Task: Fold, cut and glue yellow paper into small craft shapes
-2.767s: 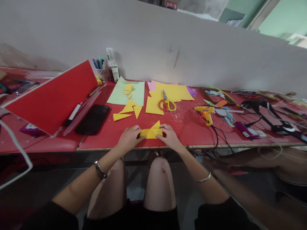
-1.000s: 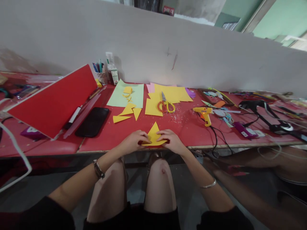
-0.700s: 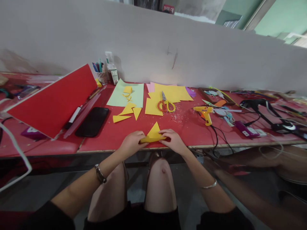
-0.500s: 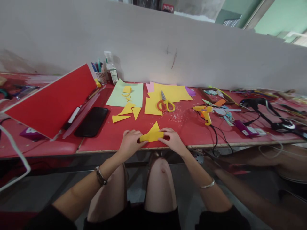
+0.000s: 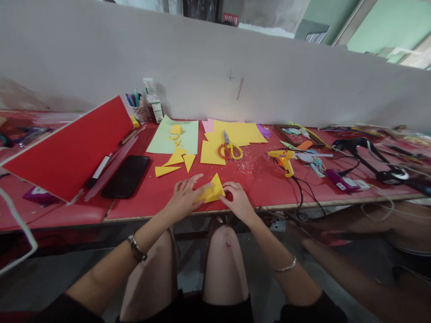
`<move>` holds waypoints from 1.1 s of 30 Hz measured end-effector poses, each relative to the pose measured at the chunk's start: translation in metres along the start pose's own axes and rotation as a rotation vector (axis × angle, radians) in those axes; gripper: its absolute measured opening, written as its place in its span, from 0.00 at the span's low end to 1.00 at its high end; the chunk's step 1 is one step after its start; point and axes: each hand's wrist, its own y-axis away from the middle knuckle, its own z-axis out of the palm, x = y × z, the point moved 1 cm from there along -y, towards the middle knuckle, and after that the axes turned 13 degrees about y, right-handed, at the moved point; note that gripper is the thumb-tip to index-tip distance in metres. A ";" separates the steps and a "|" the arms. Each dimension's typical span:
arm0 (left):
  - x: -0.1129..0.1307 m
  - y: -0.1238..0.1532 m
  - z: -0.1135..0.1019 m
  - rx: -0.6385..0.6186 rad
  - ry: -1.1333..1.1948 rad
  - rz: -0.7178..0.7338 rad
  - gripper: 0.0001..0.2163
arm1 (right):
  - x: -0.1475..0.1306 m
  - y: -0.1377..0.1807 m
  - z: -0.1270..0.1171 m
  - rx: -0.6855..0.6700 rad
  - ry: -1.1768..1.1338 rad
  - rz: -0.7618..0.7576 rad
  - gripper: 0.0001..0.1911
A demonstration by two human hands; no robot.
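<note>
A folded yellow paper lies near the front edge of the red table. My left hand rests on its left part with fingers stretched out flat, pressing the paper down. My right hand pinches the paper's right corner with curled fingers. Yellow paper triangles lie just beyond my left hand.
Orange-handled scissors lie on yellow sheets at the back. A yellow glue gun with a black cord sits to the right. A black phone and a red board are on the left. Another person's arm is at right.
The yellow paper has been folded from a wide strip into a smaller pointed shape. My left hand has opened and now lies flat over it; the right hand stays at its right corner.
</note>
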 end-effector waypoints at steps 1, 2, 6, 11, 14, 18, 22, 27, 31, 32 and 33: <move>-0.001 -0.002 0.000 -0.068 -0.018 0.097 0.17 | 0.000 0.000 0.001 0.006 0.008 -0.002 0.02; -0.001 -0.003 0.000 -0.135 -0.036 0.180 0.17 | 0.000 0.000 0.001 0.011 0.018 0.000 0.03; -0.001 -0.007 0.000 -0.282 -0.075 0.289 0.17 | 0.001 -0.001 0.002 0.008 0.055 0.020 0.07; -0.002 0.000 0.000 -0.282 -0.036 0.254 0.16 | -0.001 -0.001 0.000 0.006 0.057 0.019 0.08; -0.004 0.006 -0.001 -0.294 -0.012 0.264 0.20 | -0.001 0.000 0.000 0.006 0.063 0.013 0.08; -0.009 0.013 -0.006 -0.332 -0.014 0.276 0.22 | 0.001 0.001 0.001 -0.017 0.060 0.023 0.12; -0.015 0.020 -0.013 -0.391 -0.024 0.229 0.25 | 0.000 0.000 0.002 -0.008 0.091 0.028 0.16; -0.019 0.023 -0.016 -0.390 -0.005 0.207 0.27 | -0.017 0.001 -0.001 0.047 0.404 -0.044 0.14; -0.019 0.023 -0.014 -0.401 0.002 0.197 0.27 | -0.032 0.015 0.004 -0.059 0.444 -0.390 0.10; -0.019 0.023 -0.014 -0.400 0.004 0.196 0.28 | -0.034 0.019 0.006 -0.052 0.425 -0.400 0.11; -0.019 0.023 -0.015 -0.396 0.007 0.195 0.28 | -0.034 0.023 0.008 -0.038 0.401 -0.384 0.12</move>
